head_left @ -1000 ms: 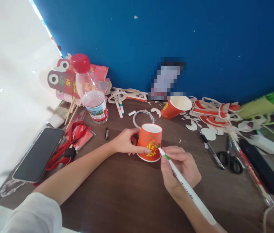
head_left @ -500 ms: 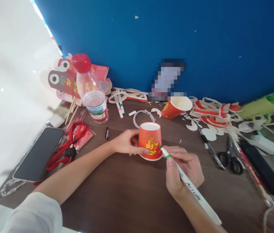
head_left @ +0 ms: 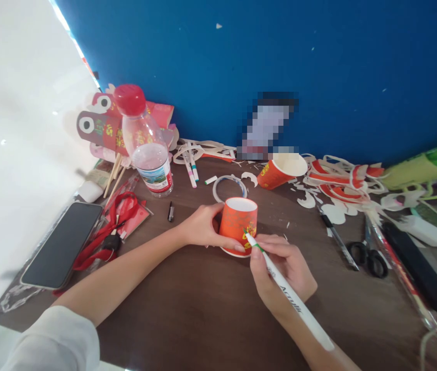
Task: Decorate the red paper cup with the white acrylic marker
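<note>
A red paper cup with yellow lettering stands on the dark table, its white rim up. My left hand grips it from the left, thumb across the front and the other fingers mostly hidden behind. In my right hand is a white acrylic marker with a green tip, held like a pen. The green tip is at the cup's front; whether it touches the surface I cannot tell. A clear tape ring lies just behind the cup, and a small black cap lies behind my left wrist.
At left are a water bottle, a phone and red-handled scissors. A second cup lies tilted behind, near paper scraps. Black scissors and a pen lie right. A blue panel rises behind.
The marker and my right hand have moved left across the cup's front. The cup has turned, its lettering now further right, and sits slightly lower in view. My left hand keeps its hold.
</note>
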Demonstrator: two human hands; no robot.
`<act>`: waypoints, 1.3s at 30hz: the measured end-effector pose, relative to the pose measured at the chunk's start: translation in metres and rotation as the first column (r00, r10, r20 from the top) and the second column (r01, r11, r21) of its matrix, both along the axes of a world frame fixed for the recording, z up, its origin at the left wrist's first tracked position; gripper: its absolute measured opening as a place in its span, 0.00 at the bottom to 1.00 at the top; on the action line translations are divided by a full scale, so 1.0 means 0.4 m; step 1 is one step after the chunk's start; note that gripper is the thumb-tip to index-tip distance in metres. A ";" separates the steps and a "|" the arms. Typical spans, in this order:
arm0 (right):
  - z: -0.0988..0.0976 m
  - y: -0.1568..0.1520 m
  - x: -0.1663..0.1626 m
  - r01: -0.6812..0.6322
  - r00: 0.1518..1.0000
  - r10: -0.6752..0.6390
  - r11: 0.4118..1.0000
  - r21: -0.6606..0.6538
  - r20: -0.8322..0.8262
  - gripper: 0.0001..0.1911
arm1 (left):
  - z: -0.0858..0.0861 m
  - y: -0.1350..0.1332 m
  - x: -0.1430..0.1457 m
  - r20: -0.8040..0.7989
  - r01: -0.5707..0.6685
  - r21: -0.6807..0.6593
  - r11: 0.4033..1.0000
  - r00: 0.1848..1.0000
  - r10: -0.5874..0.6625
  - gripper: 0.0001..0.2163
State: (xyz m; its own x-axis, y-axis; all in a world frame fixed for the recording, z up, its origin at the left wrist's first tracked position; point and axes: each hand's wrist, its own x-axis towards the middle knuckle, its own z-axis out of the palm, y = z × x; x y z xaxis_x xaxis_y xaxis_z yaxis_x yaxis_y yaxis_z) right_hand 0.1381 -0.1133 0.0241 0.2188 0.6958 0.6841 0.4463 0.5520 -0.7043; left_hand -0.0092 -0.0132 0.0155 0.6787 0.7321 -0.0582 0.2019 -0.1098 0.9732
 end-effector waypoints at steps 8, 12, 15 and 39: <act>-0.007 0.000 0.002 0.047 0.999 -0.047 0.999 -0.021 0.014 0.11 | 0.003 -0.002 0.002 0.046 0.002 0.013 1.000 0.999 -0.003 0.35; -0.003 -0.001 -0.001 0.042 0.999 -0.041 0.999 -0.035 0.022 0.09 | 0.001 0.000 0.002 0.034 0.001 0.018 1.000 0.999 -0.001 0.35; -0.003 -0.001 0.000 0.034 0.999 -0.033 0.999 -0.022 0.027 0.09 | 0.000 0.001 0.001 0.021 -0.001 0.025 1.000 1.000 0.001 0.34; -0.001 0.004 0.004 0.063 0.998 -0.064 0.998 -0.027 -0.023 0.06 | -0.001 0.000 0.000 0.078 0.007 -0.030 1.000 0.997 -0.004 0.34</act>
